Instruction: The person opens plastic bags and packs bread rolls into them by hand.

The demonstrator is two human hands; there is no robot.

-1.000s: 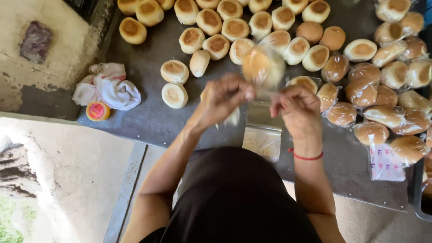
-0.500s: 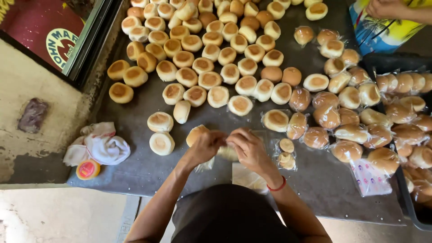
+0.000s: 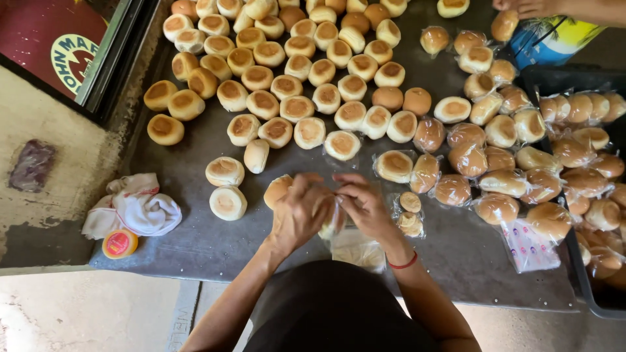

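Both hands sit much as they did half a second ago, drawn together low over the grey table (image 3: 195,241), though the view has closed in slightly and the loose bun beside the left wrist now shows more fully.

Left hand (image 3: 301,212): fingers curled, closed around a pale bun in a clear bag (image 3: 331,220), which lies between the two hands at centre frame. Right hand (image 3: 365,205): fingertips pinched on the same bag from the 3 o'clock side, touching the left hand. A red band (image 3: 404,263) circles the right wrist. Whether the bag's mouth is shut cannot be told; the hands cover it.

Just beside the left hand, at its 10 o'clock, lies one unwrapped bun (image 3: 277,189). Beneath the hands, towards 6 o'clock, lies a flat stack of clear bags (image 3: 358,251). At 3 o'clock of the right hand is a small bag of little round pieces (image 3: 409,214).

Unwrapped buns (image 3: 287,72) cover the table from 10 to 12 o'clock in rough rows. Wrapped buns (image 3: 495,163) are heaped from 1 to 3 o'clock, some spilling into a dark tray (image 3: 580,287) at the right edge. At 9 o'clock lie a crumpled white cloth (image 3: 140,212) and, touching it, a small round orange-lidded tub (image 3: 120,243).

Another person's hand (image 3: 528,6) shows at the top right corner, near a wrapped bun.
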